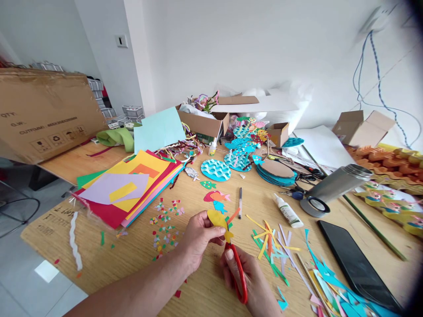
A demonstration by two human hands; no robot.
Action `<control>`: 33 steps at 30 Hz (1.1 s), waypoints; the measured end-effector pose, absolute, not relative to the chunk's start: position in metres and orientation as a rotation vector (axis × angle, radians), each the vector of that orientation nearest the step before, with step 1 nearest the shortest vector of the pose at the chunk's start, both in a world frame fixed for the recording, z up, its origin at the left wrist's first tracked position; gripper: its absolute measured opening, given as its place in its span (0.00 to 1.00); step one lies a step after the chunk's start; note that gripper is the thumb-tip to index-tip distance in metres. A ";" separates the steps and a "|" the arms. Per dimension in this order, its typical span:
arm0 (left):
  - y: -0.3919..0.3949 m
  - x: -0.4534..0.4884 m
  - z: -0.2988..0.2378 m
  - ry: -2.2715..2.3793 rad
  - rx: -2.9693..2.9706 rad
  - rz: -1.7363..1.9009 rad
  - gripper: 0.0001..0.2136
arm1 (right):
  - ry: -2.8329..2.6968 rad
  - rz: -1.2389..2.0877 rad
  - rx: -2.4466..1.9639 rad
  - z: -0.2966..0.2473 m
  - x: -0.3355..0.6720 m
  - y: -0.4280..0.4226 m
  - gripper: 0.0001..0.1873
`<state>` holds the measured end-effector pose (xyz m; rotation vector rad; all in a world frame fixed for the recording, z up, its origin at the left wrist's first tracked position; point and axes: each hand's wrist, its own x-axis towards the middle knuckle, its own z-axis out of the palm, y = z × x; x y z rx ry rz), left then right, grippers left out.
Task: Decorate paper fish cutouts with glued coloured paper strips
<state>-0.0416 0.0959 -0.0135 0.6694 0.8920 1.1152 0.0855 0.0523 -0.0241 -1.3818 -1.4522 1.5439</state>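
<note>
My left hand (pixel 198 237) pinches a yellow paper fish (pixel 216 218) between thumb and fingers, its tail pointing down towards my right hand. My right hand (pixel 253 270) grips red-handled scissors (pixel 243 281), whose blades meet the fish by its tail. An orange paper strip (pixel 234 215) and a bit of green show just beyond the blades; whether they are held or lie on the table, I cannot tell. Past my hands lie finished-looking paper fish: a blue one (pixel 218 207), a red and orange one (pixel 216 196) and a green one (pixel 208 185).
Coloured paper sheets (pixel 115 189) are stacked at left, beside scattered confetti (pixel 165 224). To the right lie paper strips (pixel 271 246), a glue bottle (pixel 288 211), a phone (pixel 357 264) and a metal flask (pixel 340 187). A pen (pixel 240 203) and blue wavy discs (pixel 216 170) sit farther back.
</note>
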 end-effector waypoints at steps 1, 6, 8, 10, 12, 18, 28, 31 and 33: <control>0.096 -0.042 -0.013 0.891 0.672 1.114 0.11 | -1.456 1.542 -1.380 -0.024 0.086 0.052 0.32; 0.096 -0.042 -0.014 0.896 0.679 1.120 0.11 | -1.456 1.538 -1.370 -0.026 0.086 0.052 0.32; 0.097 -0.042 -0.015 0.899 0.682 1.118 0.11 | -1.450 1.542 -1.365 -0.026 0.086 0.053 0.32; 0.097 -0.043 -0.015 0.908 0.686 1.106 0.10 | -1.449 1.549 -1.371 -0.026 0.085 0.053 0.33; 0.098 -0.044 -0.016 0.914 0.691 1.092 0.10 | -1.449 1.552 -1.384 -0.026 0.085 0.053 0.33; 0.100 -0.046 -0.015 0.913 0.689 1.077 0.11 | -1.436 1.560 -1.412 -0.024 0.086 0.054 0.34; 0.102 -0.047 -0.017 0.877 0.684 1.057 0.12 | -1.438 1.561 -1.416 -0.021 0.086 0.054 0.33; 0.102 -0.048 -0.016 0.895 0.696 1.058 0.13 | -1.462 1.550 -1.390 -0.023 0.087 0.054 0.33; 0.102 -0.048 -0.015 0.911 0.706 1.062 0.14 | -1.479 1.545 -1.385 -0.023 0.087 0.054 0.32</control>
